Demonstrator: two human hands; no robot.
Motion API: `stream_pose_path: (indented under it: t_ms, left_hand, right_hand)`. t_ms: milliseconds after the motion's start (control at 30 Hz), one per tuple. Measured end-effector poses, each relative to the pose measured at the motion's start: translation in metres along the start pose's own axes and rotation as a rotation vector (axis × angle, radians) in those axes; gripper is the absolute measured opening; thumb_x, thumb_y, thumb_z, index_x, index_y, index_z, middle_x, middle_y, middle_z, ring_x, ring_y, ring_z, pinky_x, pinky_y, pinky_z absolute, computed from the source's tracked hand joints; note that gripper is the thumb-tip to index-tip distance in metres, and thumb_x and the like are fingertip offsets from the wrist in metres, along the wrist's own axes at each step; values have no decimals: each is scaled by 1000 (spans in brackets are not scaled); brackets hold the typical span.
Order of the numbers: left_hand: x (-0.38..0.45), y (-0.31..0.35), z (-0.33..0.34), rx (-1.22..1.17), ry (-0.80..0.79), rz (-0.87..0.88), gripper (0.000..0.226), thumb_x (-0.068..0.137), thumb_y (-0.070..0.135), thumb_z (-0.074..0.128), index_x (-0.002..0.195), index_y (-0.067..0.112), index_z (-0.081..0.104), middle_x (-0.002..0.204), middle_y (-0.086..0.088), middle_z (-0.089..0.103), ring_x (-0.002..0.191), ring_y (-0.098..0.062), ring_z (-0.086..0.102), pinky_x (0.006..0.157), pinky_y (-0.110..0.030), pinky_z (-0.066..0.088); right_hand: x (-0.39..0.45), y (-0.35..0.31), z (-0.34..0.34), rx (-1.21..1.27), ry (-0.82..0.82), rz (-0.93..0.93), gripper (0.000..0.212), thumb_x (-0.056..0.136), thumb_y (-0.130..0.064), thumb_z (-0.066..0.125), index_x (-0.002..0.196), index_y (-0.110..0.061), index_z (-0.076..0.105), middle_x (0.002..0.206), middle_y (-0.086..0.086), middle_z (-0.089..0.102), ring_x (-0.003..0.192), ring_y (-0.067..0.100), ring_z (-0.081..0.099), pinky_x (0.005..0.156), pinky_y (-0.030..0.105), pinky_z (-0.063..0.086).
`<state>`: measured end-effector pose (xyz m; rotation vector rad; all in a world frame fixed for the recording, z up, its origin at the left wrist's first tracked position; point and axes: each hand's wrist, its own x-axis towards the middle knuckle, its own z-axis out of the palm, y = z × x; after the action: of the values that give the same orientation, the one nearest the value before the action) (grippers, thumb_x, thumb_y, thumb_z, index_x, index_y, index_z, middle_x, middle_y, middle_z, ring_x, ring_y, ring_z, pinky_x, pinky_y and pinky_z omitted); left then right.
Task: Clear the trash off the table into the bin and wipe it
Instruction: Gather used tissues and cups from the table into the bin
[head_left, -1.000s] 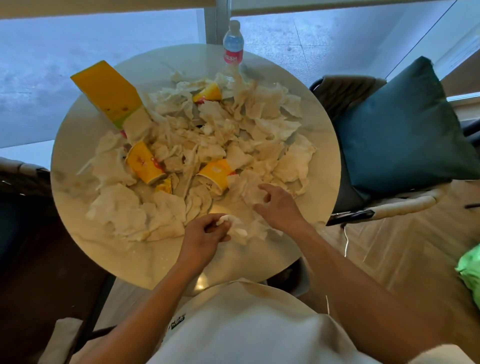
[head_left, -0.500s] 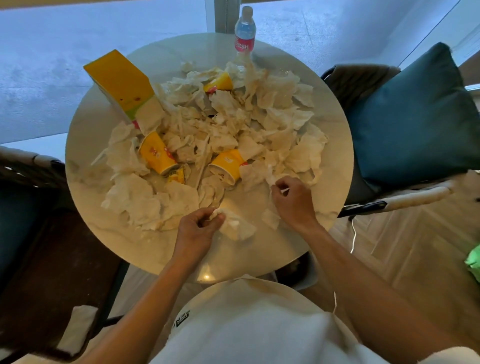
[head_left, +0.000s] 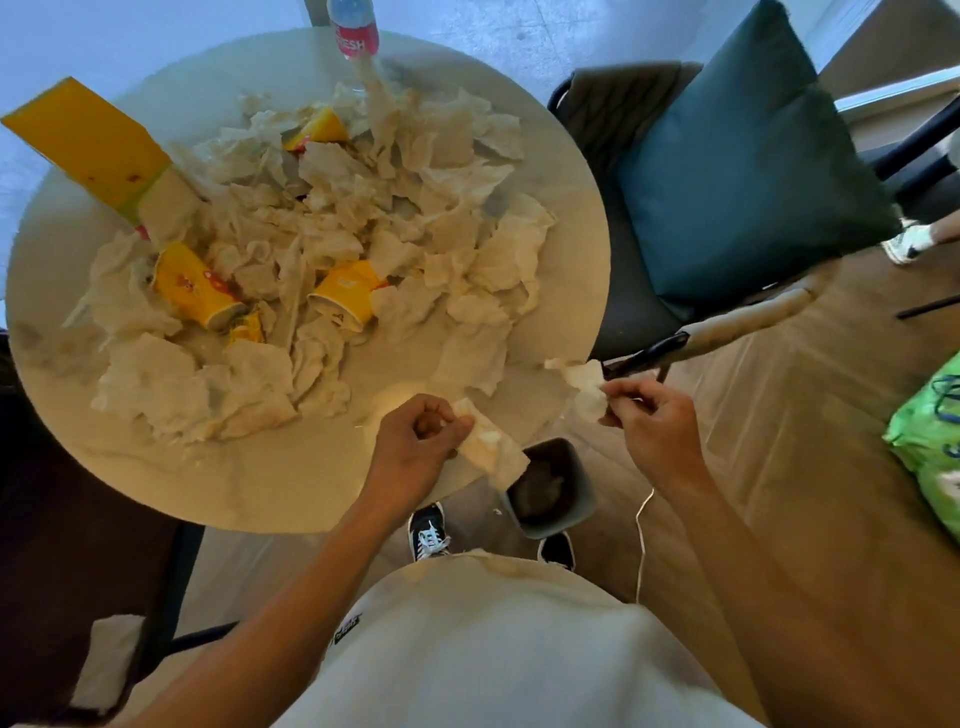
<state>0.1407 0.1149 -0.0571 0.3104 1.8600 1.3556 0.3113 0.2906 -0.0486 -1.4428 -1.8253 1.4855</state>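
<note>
One round table (head_left: 156, 467) on a wooden floor carries one yellow box (head_left: 85, 137), three yellow cups (head_left: 195, 286), heaped tissues (head_left: 363, 218) and one bottle (head_left: 356, 36). Left hand (head_left: 415, 447) pinches a tissue above the bin (head_left: 553, 488); right hand (head_left: 657, 426) pinches another beside one chair (head_left: 623, 312).

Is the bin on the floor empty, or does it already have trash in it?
Not empty: the bin by the table's near edge shows crumpled material inside.

A cream-white top (head_left: 483, 654) with a small dark label (head_left: 345, 627) near the hem is worn. The forearms are left bare. Dark shoes (head_left: 428, 530) with white laces are worn.
</note>
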Motion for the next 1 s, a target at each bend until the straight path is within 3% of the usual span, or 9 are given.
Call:
stream_pose_path:
  t_ms: [200, 300, 400, 567, 700, 800, 933, 1000]
  left_hand:
    - [-31, -11, 73, 99, -58, -57, 1, 84, 14, 72, 83, 14, 73, 64, 2, 66, 61, -8, 57, 62, -22, 47]
    - [-37, -27, 109, 207, -94, -115, 7, 88, 24, 67, 86, 25, 74, 75, -2, 71, 71, -15, 64, 70, -29, 52]
    - [-30, -56, 137, 255, -69, -182, 10, 89, 25, 65, 92, 24, 75, 84, -2, 74, 83, -20, 69, 79, -34, 55]
    - [-2, -121, 178, 299, -25, -350, 21, 93, 23, 61, 111, 19, 71, 91, 8, 71, 89, -9, 67, 86, -29, 56]
    - [27, -173, 199, 319, 2, -435, 25, 93, 22, 61, 117, 19, 68, 106, 6, 69, 96, -6, 64, 90, -26, 53]
    - [46, -208, 206, 362, -7, -478, 28, 93, 23, 61, 119, 17, 67, 111, 3, 69, 100, -6, 63, 96, -33, 52]
    - [72, -245, 215, 409, -15, -555, 31, 93, 23, 60, 123, 17, 64, 113, 0, 68, 104, -12, 62, 99, -33, 49]
    - [85, -265, 218, 440, -35, -580, 32, 92, 25, 60, 124, 17, 63, 113, -3, 68, 104, -16, 63, 96, -32, 50]
  right_hand:
    - [-2, 77, -57, -42, -107, 154, 27, 90, -6, 61, 91, -31, 71, 103, 1, 71, 93, 18, 67, 80, 29, 56]
    - [2, 121, -69, -70, -177, 280, 18, 89, -19, 64, 98, -31, 73, 103, -2, 72, 93, 15, 67, 74, 25, 54]
    - [13, 175, -68, -112, -253, 373, 16, 84, -33, 63, 95, -39, 72, 99, -8, 73, 89, 12, 68, 80, 34, 57]
    - [39, 245, -47, -175, -371, 498, 23, 92, -13, 56, 111, -17, 70, 95, -3, 68, 81, 14, 64, 77, 33, 55]
    - [66, 304, -21, -261, -484, 563, 24, 93, -16, 55, 113, -14, 69, 108, 2, 67, 95, 16, 62, 83, 30, 50]
    - [87, 340, 4, -291, -527, 575, 21, 94, -14, 54, 108, -10, 70, 109, 4, 66, 96, 17, 60, 90, 34, 49]
    - [115, 377, 33, -290, -551, 620, 22, 94, -12, 53, 106, -3, 70, 112, 8, 66, 98, 22, 60, 91, 35, 48]
    - [124, 393, 43, -298, -574, 642, 27, 92, -15, 54, 113, -12, 69, 121, 3, 63, 107, 20, 58, 93, 33, 47]
